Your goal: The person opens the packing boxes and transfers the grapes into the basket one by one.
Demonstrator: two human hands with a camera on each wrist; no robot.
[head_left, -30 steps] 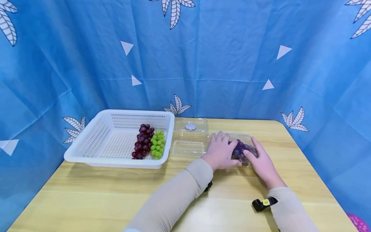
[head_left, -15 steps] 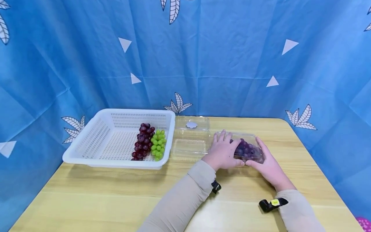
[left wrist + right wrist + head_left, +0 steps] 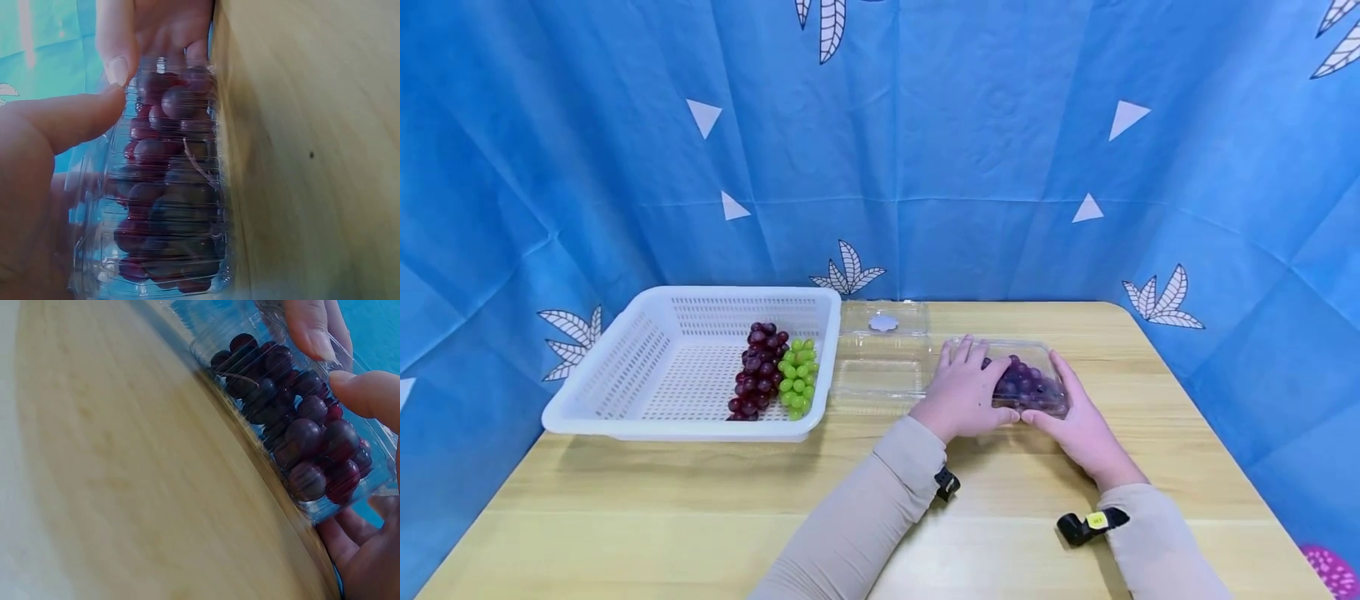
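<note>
A clear plastic clamshell box (image 3: 1039, 353) with dark purple grapes (image 3: 1022, 385) inside lies on the table at the right, its lid down. My left hand (image 3: 964, 395) holds its left part, fingers spread over the top and thumb at the near edge. Around the right end curls my right hand (image 3: 1081, 423), thumb on the near edge close to the left thumb. In the left wrist view, the box's ribbed side (image 3: 172, 187) shows both thumbs along the lid's rim. The right wrist view shows the right thumb (image 3: 365, 394) pressing that rim.
An open clear clamshell box (image 3: 880, 379) with a white label on its lid stands left of the held one. Further left is a white plastic basket (image 3: 625, 425) holding red grapes (image 3: 758, 375) and green grapes (image 3: 798, 379). A blue curtain (image 3: 970, 167) surrounds the wooden table (image 3: 662, 533).
My right thumb has slid from over the grapes down to the box's near edge, beside the left thumb. The head view has shifted slightly. The basket and open box stay put.
</note>
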